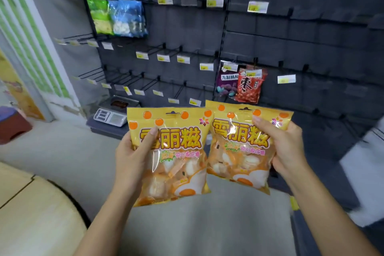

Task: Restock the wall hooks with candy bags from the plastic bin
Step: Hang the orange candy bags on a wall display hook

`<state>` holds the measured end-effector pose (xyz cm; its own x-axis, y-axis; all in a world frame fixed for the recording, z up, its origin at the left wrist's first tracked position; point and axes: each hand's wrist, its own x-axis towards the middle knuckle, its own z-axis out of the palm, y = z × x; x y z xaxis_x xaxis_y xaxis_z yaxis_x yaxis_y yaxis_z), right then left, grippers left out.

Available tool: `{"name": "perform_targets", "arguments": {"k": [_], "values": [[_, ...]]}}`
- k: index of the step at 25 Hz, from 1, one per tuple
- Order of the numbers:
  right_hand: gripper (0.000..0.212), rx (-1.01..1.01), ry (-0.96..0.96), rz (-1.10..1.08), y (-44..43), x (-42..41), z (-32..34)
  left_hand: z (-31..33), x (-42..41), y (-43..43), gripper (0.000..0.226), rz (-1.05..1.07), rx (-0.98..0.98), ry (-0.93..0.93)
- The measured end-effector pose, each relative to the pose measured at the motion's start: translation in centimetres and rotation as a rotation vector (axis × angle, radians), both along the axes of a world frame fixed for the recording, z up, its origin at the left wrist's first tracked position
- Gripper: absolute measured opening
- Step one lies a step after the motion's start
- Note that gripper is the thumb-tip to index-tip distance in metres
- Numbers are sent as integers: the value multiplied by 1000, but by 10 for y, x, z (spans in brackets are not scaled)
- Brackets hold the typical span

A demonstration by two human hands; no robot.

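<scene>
Wall rack (pixel 270 33): dark panel, rows of wire hooks (pixel 149 50) with yellow price tags (pixel 257 7), most hooks bare. Hanging on it: a green bag (pixel 99 15) and a blue bag (pixel 128 18) upper left, a purple bag (pixel 225 83) and a red bag (pixel 249 87) mid-right, touching each other, more bags cut off at the top edge.

Floor: pale grey. A weighing scale (pixel 110 116) sits on a dark box at the rack's foot, left of centre. Pale wooden counter edge (pixel 31 210) at lower left.

Your arms: both forearms reach up and forward from the bottom of the view, bare, wrists roughly level.

Your left hand (pixel 133 156): closed around the left edge of a yellow candy bag (pixel 172 156), thumb across the front print, other fingers hidden behind. Bag upright, front toward you.

Your right hand (pixel 284 147): gripping the right edge of a second yellow candy bag (pixel 239 145), thumb on the front near the top, other fingers behind. This bag tilts slightly clockwise.

Bags sit side by side in front of the rack's lower rows, inner edges overlapping, the left bag in front. Each has a hang slot at top centre; neither is on a hook.
</scene>
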<state>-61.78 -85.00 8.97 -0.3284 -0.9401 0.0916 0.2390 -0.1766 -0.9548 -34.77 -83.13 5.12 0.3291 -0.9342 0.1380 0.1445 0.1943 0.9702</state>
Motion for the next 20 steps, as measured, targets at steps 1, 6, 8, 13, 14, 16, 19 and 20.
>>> {"name": "perform_targets", "arguments": {"k": [1,6,8,13,14,16,19,20], "values": [[14,-19,-12,8,-32,4,10,13,4,-34,12,-15,-19,-11],[18,-91,-21,29,-166,19,48,60,17,-165,22,-35,-81,-33],[19,-117,-6,31,-217,23,62,71,19,-215,22,-33,-109,-43],[11,-233,-12,54,-349,30,106,105,20,-339,25,-59,-203,-27],[11,-246,-18,63,-375,33,118,115,20,-362,25,-70,-216,-17],[13,-265,-32,89,-425,40,146,135,23,-406,27,-97,-243,-8],[14,-313,-33,118,-490,54,196,165,32,-465,28,-122,-298,2],[13,-336,-34,118,-509,58,212,176,36,-482,29,-141,-315,14]]}}
